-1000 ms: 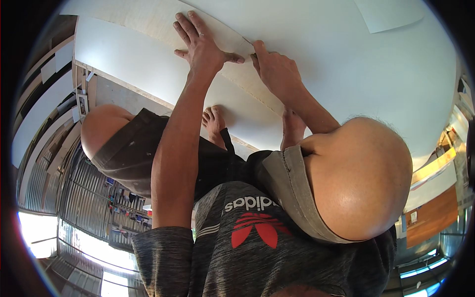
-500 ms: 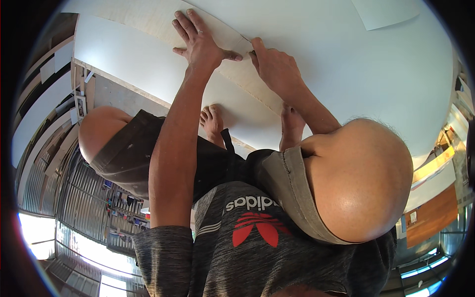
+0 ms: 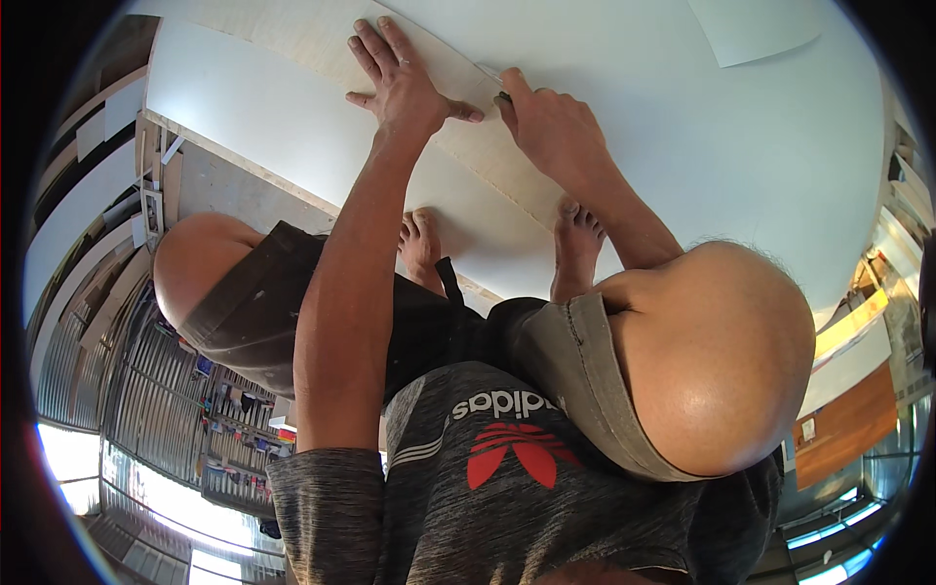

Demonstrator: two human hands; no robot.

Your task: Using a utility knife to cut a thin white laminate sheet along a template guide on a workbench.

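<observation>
A broad white panel (image 3: 731, 166) fills the upper view, with a pale wood-toned strip (image 3: 317, 39) lying across it, its long axis slanting from upper left toward lower right. The left hand (image 3: 405, 97) presses flat on the strip, fingers spread wide; the right hand (image 3: 556, 127) curls around a slim implement (image 3: 490, 74) at the strip's far edge. Fingers mostly hide the implement, its kind unclear; the frame crops the strip's upper end.
</observation>
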